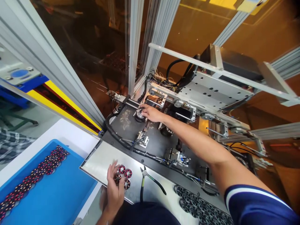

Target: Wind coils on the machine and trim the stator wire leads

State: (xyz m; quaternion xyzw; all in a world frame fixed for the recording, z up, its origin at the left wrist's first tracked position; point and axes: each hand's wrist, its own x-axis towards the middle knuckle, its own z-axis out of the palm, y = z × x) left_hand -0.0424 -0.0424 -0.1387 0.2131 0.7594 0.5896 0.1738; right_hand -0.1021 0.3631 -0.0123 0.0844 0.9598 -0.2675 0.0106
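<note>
My left hand [114, 184] is over the metal ledge, with thumb and fingers curled around a motor stator [117, 178] wound with copper. Close beside it lie other red-and-black stators [128, 173] in a small cluster. My right hand [152, 113] reaches across the machine bed, fingertips closed on a round silver-and-black part [140, 113] seated in a fixture at the far left of the bed. My own fingers partly cover that part. Cutting pliers [144, 175] rest on the ledge to the right of my left hand, handles apart and pointing towards me.
A blue tray [70, 184] at the left holds rows of stators. Several black ring-shaped parts [199, 203] stand on the ledge at lower right. Cables [122, 142] run along the bed's front edge. Clamps, a metal bar [187, 54] and aluminium posts [137, 40] surround my right arm.
</note>
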